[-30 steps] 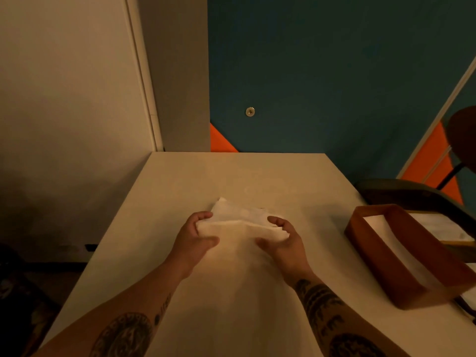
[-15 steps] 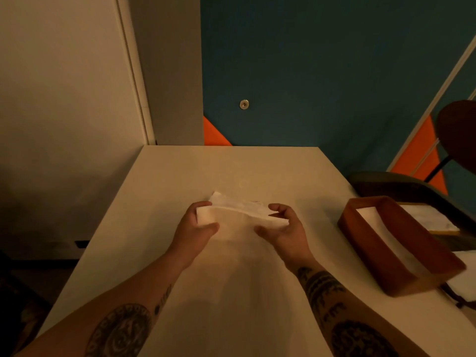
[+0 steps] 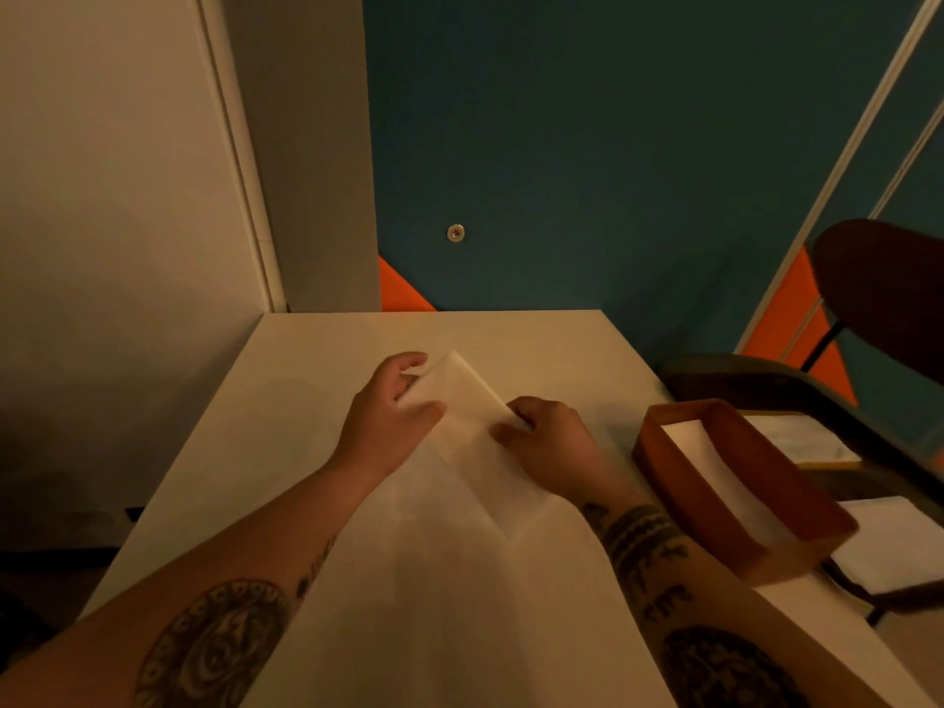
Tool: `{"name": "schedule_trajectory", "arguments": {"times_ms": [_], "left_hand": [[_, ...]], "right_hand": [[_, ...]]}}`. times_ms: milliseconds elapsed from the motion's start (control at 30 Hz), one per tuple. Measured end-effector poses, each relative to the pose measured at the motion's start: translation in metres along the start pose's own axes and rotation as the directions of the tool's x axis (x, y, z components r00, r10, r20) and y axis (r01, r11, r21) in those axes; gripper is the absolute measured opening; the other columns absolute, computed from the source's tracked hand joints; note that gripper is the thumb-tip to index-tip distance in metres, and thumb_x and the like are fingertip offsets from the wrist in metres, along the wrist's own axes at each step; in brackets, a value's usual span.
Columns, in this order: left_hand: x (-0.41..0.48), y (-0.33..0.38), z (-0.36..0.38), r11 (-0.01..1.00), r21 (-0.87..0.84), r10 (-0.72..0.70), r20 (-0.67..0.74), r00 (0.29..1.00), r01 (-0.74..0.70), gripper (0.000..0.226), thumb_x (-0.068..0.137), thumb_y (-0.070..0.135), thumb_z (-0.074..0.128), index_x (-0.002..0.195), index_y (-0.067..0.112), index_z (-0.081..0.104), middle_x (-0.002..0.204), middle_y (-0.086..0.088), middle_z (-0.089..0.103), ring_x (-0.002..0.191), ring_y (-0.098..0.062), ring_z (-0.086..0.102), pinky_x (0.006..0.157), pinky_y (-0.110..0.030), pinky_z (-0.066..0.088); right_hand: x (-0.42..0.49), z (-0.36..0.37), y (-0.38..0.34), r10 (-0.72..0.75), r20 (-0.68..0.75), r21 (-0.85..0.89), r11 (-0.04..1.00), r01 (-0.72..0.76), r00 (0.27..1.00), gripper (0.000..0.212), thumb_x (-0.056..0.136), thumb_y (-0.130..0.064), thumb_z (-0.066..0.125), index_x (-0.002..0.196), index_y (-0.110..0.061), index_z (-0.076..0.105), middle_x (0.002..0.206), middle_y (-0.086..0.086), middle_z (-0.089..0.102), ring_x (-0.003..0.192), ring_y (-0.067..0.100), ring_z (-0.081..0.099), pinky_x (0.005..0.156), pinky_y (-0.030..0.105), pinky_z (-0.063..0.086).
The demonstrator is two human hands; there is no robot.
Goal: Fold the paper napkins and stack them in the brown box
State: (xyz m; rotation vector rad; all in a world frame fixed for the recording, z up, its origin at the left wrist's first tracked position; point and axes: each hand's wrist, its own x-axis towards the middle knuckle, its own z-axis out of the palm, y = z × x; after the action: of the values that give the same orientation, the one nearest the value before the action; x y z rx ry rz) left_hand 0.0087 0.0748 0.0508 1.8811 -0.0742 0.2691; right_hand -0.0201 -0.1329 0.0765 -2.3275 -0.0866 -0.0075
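A pale table [image 3: 316, 401] runs to a straight far edge at a teal wall [image 3: 613, 145], with bare surface left of and beyond the hands. A brown box [image 3: 715, 523] with white paper inside sits at the right edge. At the table's middle, the left hand [image 3: 388, 416] and right hand [image 3: 551, 436] pinch opposite ends of a white paper napkin [image 3: 459, 401], a folded strip lying diagonally.

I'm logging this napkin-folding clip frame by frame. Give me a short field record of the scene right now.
surface: pale table
napkin: white paper napkin, partly folded, raised off the table between both hands
left hand: left hand pinching its far-left corner
right hand: right hand gripping its right edge
box: brown box to the right, white napkins inside
step: fold unfinished
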Motion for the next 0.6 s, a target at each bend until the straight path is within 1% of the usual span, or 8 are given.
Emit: {"name": "schedule_trajectory", "arguments": {"times_ms": [33, 100, 133, 200, 300, 367, 467, 600], "left_hand": [[0.002, 0.002, 0.006, 0.994, -0.102, -0.046, -0.030, 0.998, 0.042, 0.061, 0.068, 0.033, 0.082, 0.121, 0.048, 0.055, 0.116, 0.004, 0.069, 0.095, -0.018, 0.070, 0.086, -0.038, 0.058], [0.001, 0.005, 0.021, 0.954, -0.256, -0.161, 0.014, 0.987, 0.159, 0.065, 0.077, 0.025, 0.084, 0.133, 0.035, 0.052, 0.119, -0.001, 0.070, 0.096, -0.022, 0.072, 0.080, -0.040, 0.060], [0.000, 0.007, 0.031, 0.933, -0.284, -0.208, 0.074, 0.975, 0.220, 0.060, 0.084, 0.020, 0.081, 0.135, 0.028, 0.052, 0.118, -0.003, 0.072, 0.096, -0.024, 0.073, 0.077, -0.040, 0.060], [-0.003, 0.015, 0.052, 0.933, -0.240, -0.234, 0.162, 0.959, 0.269, 0.041, 0.090, 0.017, 0.075, 0.127, 0.021, 0.059, 0.112, -0.006, 0.075, 0.092, -0.025, 0.074, 0.071, -0.038, 0.060], [-0.007, 0.036, 0.089, 0.952, -0.194, -0.208, 0.163, 0.964, 0.238, 0.022, 0.091, 0.014, 0.073, 0.112, 0.019, 0.068, 0.102, -0.006, 0.078, 0.089, -0.024, 0.075, 0.068, -0.037, 0.061], [-0.007, 0.055, 0.116, 0.952, -0.205, -0.193, 0.170, 0.966, 0.226, 0.022, 0.091, 0.013, 0.073, 0.112, 0.019, 0.068, 0.102, -0.003, 0.077, 0.091, -0.023, 0.075, 0.066, -0.034, 0.061], [-0.007, 0.086, 0.158, 0.958, -0.206, -0.158, 0.200, 0.967, 0.199, 0.023, 0.090, 0.018, 0.074, 0.112, 0.022, 0.068, 0.105, 0.000, 0.077, 0.094, -0.020, 0.074, 0.072, -0.039, 0.064], [-0.012, 0.118, 0.214, 0.972, -0.176, -0.118, 0.206, 0.971, 0.156, 0.025, 0.092, 0.022, 0.072, 0.116, 0.023, 0.064, 0.108, 0.003, 0.075, 0.094, -0.015, 0.073, 0.074, -0.036, 0.064]], "right_hand": [[-0.001, -0.006, 0.004, 0.043, -0.013, 0.098, 0.994, -0.041, 0.999, 0.011, 0.097, -0.033, 0.062, 0.102, -0.027, 0.070, 0.095, -0.006, 0.071, 0.081, 0.009, 0.066, 0.065, 0.023, 0.052], [-0.004, -0.015, 0.011, 0.132, -0.013, 0.292, 0.948, -0.123, 0.991, 0.003, 0.096, -0.033, 0.064, 0.097, -0.033, 0.068, 0.095, -0.006, 0.072, 0.083, 0.012, 0.069, 0.069, 0.028, 0.057], [-0.006, -0.021, 0.015, 0.166, -0.001, 0.356, 0.922, -0.154, 0.986, 0.001, 0.095, -0.033, 0.066, 0.096, -0.034, 0.067, 0.095, -0.007, 0.073, 0.084, 0.014, 0.071, 0.071, 0.031, 0.059], [-0.012, -0.033, 0.026, 0.208, 0.026, 0.415, 0.888, -0.199, 0.978, 0.005, 0.094, -0.035, 0.067, 0.099, -0.035, 0.067, 0.096, -0.007, 0.074, 0.084, 0.014, 0.072, 0.073, 0.034, 0.061], [-0.023, -0.061, 0.043, 0.239, 0.019, 0.436, 0.872, -0.223, 0.971, 0.009, 0.095, -0.039, 0.066, 0.103, -0.035, 0.066, 0.094, -0.010, 0.074, 0.082, 0.011, 0.071, 0.060, 0.026, 0.057], [-0.028, -0.088, 0.057, 0.258, -0.044, 0.410, 0.886, -0.218, 0.965, 0.008, 0.096, -0.042, 0.063, 0.101, -0.036, 0.065, 0.095, -0.011, 0.072, 0.084, 0.011, 0.069, 0.064, 0.028, 0.055], [-0.031, -0.131, 0.077, 0.302, -0.123, 0.364, 0.900, -0.240, 0.945, 0.011, 0.098, -0.042, 0.059, 0.100, -0.033, 0.065, 0.098, -0.008, 0.068, 0.088, 0.014, 0.065, 0.076, 0.035, 0.054], [-0.038, -0.175, 0.107, 0.326, -0.211, 0.299, 0.919, -0.257, 0.921, 0.016, 0.101, -0.039, 0.055, 0.107, -0.028, 0.064, 0.099, -0.007, 0.066, 0.084, 0.011, 0.062, 0.058, 0.025, 0.046]]}}
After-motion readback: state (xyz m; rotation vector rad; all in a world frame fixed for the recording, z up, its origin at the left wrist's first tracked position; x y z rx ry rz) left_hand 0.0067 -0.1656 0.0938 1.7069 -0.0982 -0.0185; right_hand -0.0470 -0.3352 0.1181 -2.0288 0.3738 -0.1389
